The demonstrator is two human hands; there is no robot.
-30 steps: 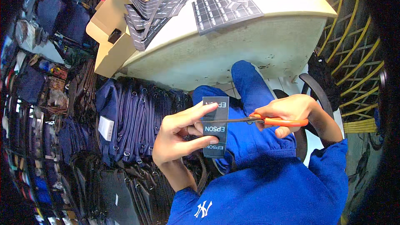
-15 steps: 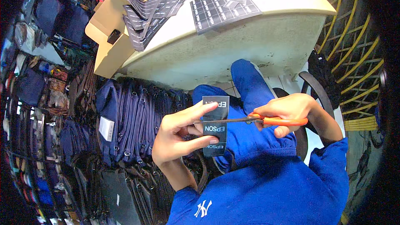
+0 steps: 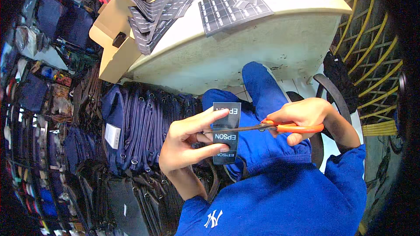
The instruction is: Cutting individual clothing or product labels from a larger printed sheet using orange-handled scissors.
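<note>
A short black strip of printed labels (image 3: 225,146) is held upright over my lap. My left hand (image 3: 186,142) pinches it, with the index finger near its top and the thumb near its lower end. My right hand (image 3: 302,116) grips the orange handles of a pair of scissors (image 3: 297,128). The scissor blades lie across the strip between two printed rows, pointing toward my left palm. They look nearly closed; whether the strip is cut through I cannot tell.
On the white table (image 3: 183,57) lie dark printed sheets (image 3: 234,11), more strips (image 3: 164,11) and an open cardboard box (image 3: 116,52). Stacked dark blue bags (image 3: 144,126) fill the left side. A black chair (image 3: 334,91) and a yellow lattice gate (image 3: 372,61) are at the right.
Both hands stay almost in place. The scissor blades and the strip have shifted very slightly downward in the picture.
</note>
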